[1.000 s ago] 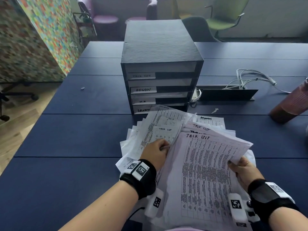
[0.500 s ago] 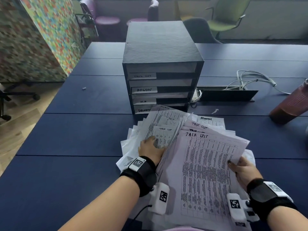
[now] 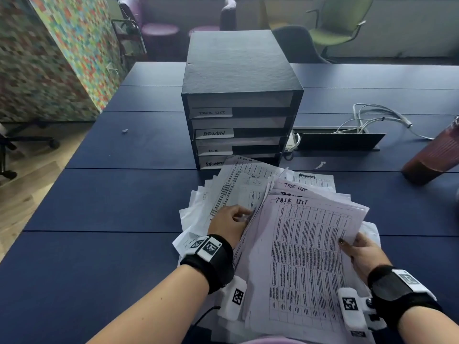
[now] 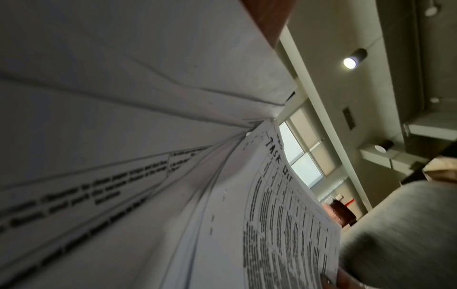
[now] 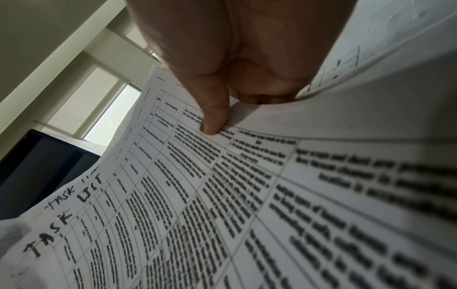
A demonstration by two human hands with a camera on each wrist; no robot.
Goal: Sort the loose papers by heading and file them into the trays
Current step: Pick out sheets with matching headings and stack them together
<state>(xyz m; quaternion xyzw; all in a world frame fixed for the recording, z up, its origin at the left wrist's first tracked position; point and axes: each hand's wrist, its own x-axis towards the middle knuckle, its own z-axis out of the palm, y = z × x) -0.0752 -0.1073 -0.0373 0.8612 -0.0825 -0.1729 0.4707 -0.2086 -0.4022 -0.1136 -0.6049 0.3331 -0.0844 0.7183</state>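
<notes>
The papers (image 3: 248,184) lie on the table (image 3: 99,244) before the trays (image 3: 238,120) (cables (image 3: 372,117) to their right).

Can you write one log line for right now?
step: sorting | right hand: holds TASK LIST sheet | left hand: parting papers | trays: waiting

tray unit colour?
Black tray unit with white label strips; head view shows it best.

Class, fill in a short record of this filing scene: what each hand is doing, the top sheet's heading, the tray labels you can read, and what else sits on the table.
Left hand: fingers tucked among the fanned loose papers
Right hand: pinches the edge of the TASK LIST sheet
Tray unit: top labels read TASK LIST, ADMIN; the lower two partly hidden
Table: white cables, brown bottle
</notes>
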